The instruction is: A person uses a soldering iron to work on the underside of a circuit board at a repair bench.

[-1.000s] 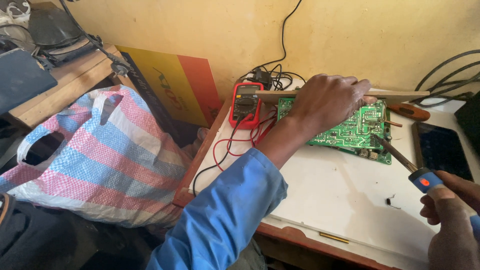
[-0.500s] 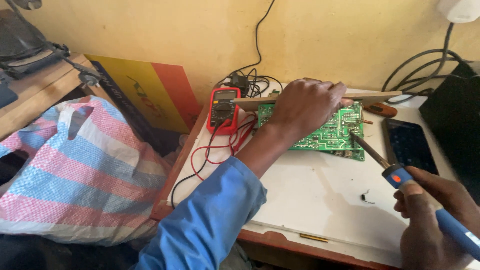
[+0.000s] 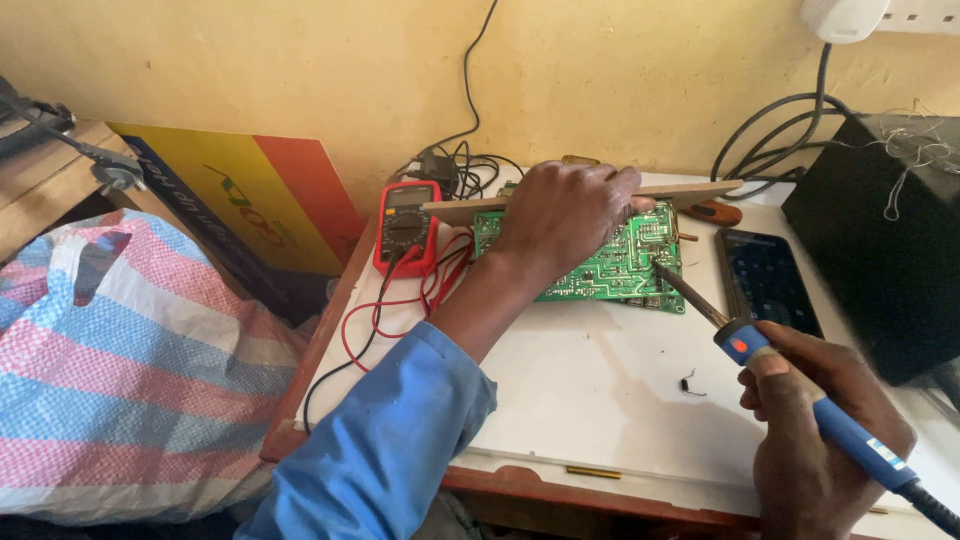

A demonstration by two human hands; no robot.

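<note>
The green rectangular circuit board [image 3: 610,265] lies on the white surface [image 3: 600,390], against the wall. The left hand [image 3: 565,215] rests on it, fingers curled down over its upper edge. Right of the board, the right hand [image 3: 815,430] is wrapped around a blue-handled soldering iron [image 3: 790,385], its tip touching the board's right side. Left of the board sits a red multimeter [image 3: 407,227]; further right, a dark phone [image 3: 768,280].

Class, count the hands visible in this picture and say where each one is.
2. The left hand presses on the green circuit board; the right hand holds the blue soldering iron near the board's edge.
</note>
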